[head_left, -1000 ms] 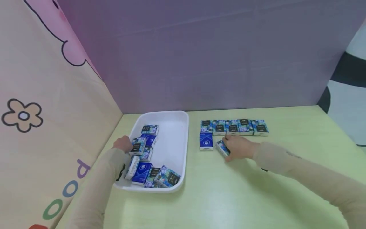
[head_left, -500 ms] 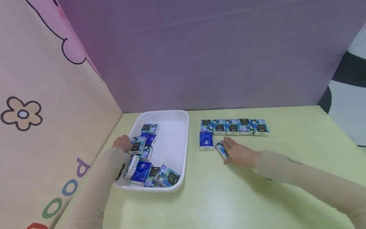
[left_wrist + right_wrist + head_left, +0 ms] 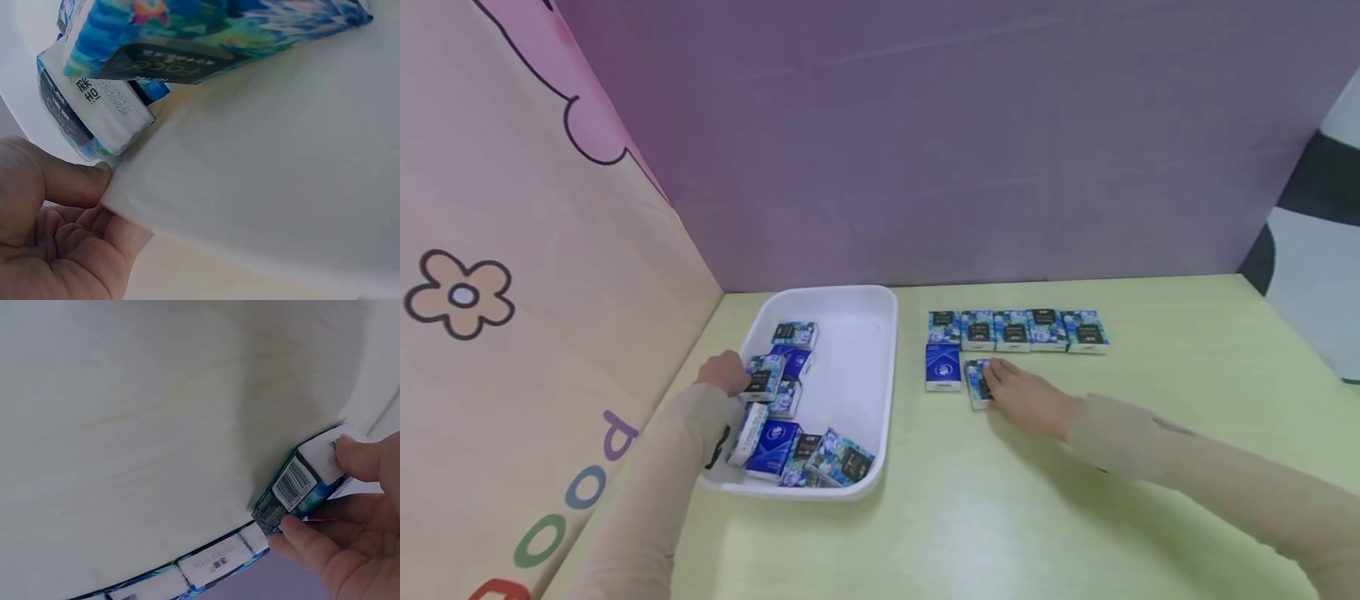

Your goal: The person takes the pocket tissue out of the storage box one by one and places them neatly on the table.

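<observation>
My left hand pinches the left rim of a white plastic tray; in the left wrist view its thumb lies on the rim with the fingers curled underneath. Floral and plain blue tissue packs lie in the tray, one floral pack right beside that hand. On the table, my right hand holds a floral tissue pack, thumb at one end and fingers at the other, as the right wrist view shows. This pack sits just right of a blue tissue pack, in front of a row of floral packs.
The pale yellow-green table meets a purple-grey backdrop behind the row. A printed cream panel with a flower and letters stands along the left side, close to the left forearm.
My right hand has turned the floral pack from a slant to nearly straight, in line with the blue pack. My left hand has stayed on the tray rim.
</observation>
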Demonstrator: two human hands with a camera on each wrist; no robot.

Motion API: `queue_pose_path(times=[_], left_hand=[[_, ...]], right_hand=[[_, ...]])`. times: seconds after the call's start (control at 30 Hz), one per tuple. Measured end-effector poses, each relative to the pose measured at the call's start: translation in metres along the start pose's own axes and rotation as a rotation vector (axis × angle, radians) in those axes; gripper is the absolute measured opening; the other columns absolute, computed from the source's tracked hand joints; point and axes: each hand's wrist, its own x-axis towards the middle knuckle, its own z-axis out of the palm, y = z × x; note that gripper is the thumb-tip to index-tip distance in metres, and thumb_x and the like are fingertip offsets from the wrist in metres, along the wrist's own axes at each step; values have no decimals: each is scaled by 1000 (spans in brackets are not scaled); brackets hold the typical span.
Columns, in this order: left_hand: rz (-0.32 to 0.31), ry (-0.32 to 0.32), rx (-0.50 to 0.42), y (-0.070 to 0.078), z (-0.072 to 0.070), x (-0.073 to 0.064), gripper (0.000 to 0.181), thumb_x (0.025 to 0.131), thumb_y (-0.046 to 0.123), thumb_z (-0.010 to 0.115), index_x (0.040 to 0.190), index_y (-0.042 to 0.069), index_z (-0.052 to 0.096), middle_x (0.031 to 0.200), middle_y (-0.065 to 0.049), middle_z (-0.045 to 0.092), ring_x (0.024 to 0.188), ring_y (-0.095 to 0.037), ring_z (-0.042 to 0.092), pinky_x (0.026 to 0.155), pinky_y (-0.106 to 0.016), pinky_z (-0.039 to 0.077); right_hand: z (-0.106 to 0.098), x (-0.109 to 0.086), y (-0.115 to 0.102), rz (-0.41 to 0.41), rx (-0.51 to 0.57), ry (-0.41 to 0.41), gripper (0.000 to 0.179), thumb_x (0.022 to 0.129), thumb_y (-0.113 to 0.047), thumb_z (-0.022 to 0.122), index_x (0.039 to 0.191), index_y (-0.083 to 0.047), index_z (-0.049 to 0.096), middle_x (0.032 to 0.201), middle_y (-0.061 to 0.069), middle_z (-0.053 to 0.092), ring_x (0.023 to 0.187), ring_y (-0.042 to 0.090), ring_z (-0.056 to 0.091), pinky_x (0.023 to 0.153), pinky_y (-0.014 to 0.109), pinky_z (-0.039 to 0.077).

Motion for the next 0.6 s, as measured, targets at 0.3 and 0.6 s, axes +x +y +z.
queue_pose_path(times=[0.3,0.6], left_hand=[[23,12,14,-1,1,2,22,76,10,50,86,-9,55,84,-23,61,77,-33,59,71,-45,48],[5,13,13,-4,4,8,25,77,10,50,90,-10,56,84,-22,61,76,-32,58,70,-44,48]], right_hand=[[3,18,8,46,15,107,53,88,-27,58,118,16,50,121,33,50,110,43,52,91,44,45],[4,27,11,63,25,146,52,87,-29,59,114,15,53,116,31,54,106,43,54,90,45,46]])
